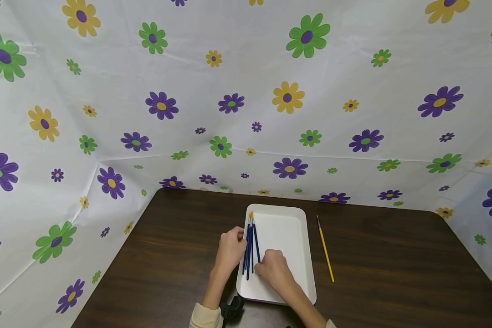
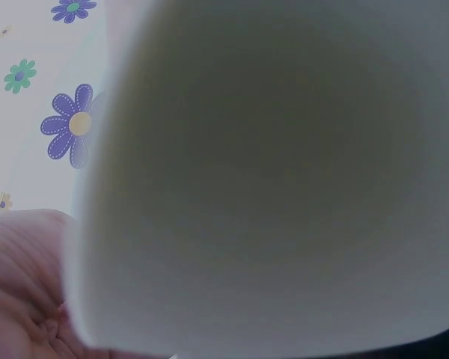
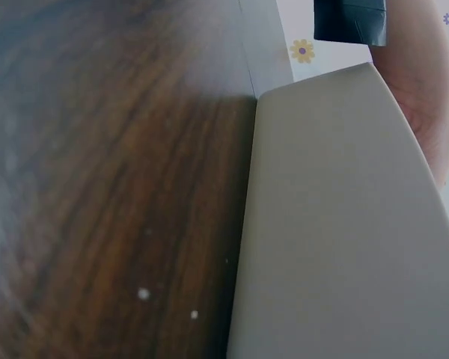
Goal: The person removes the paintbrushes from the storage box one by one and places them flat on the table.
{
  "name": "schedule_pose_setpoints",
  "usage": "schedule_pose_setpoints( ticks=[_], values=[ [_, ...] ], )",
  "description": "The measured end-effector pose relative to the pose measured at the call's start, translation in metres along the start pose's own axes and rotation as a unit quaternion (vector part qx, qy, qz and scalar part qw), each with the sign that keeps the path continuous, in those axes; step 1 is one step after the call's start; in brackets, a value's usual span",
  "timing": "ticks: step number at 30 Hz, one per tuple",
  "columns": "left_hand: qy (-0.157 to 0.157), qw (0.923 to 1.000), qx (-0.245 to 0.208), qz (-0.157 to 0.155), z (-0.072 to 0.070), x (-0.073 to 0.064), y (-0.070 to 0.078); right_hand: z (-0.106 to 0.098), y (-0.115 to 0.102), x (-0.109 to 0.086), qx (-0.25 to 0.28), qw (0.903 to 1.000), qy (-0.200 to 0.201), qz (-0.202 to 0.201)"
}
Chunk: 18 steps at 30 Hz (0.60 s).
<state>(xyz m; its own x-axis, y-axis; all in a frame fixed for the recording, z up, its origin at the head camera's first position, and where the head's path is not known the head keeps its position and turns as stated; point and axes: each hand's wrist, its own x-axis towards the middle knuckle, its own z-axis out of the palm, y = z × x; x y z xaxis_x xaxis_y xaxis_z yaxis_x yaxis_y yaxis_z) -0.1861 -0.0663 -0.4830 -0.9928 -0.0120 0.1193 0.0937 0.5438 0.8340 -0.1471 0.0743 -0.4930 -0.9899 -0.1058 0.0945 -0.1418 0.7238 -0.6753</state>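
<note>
Several dark blue paintbrushes (image 1: 248, 250) lie bunched in the left part of a white tray (image 1: 284, 232), bristle ends gathered near its far end and handles fanned toward me. My left hand (image 1: 231, 246) is at the tray's left rim, fingers bent beside the leftmost handles; I cannot tell whether it grips one. Inside the tray, my right hand (image 1: 275, 269) pinches the handle end of the rightmost blue brush (image 1: 256, 239). The tray wall (image 2: 269, 187) blurs across most of the left wrist view, and its outer side (image 3: 337, 217) fills much of the right wrist view.
A yellow paintbrush (image 1: 325, 250) lies on the dark wooden table (image 1: 385, 264), right of the tray. Behind and at both sides hangs a white flowered sheet (image 1: 246, 82). A black band (image 1: 232, 307) shows by the left wrist.
</note>
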Motion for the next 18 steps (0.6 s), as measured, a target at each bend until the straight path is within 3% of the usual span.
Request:
schedule_pose_setpoints(
  ticks=[18],
  values=[
    [-0.003,0.9999,0.001,-0.015,-0.0009,-0.0013,0.0031,-0.0069,0.0021,0.0006,0.013,0.9991,-0.030,0.027]
  ],
)
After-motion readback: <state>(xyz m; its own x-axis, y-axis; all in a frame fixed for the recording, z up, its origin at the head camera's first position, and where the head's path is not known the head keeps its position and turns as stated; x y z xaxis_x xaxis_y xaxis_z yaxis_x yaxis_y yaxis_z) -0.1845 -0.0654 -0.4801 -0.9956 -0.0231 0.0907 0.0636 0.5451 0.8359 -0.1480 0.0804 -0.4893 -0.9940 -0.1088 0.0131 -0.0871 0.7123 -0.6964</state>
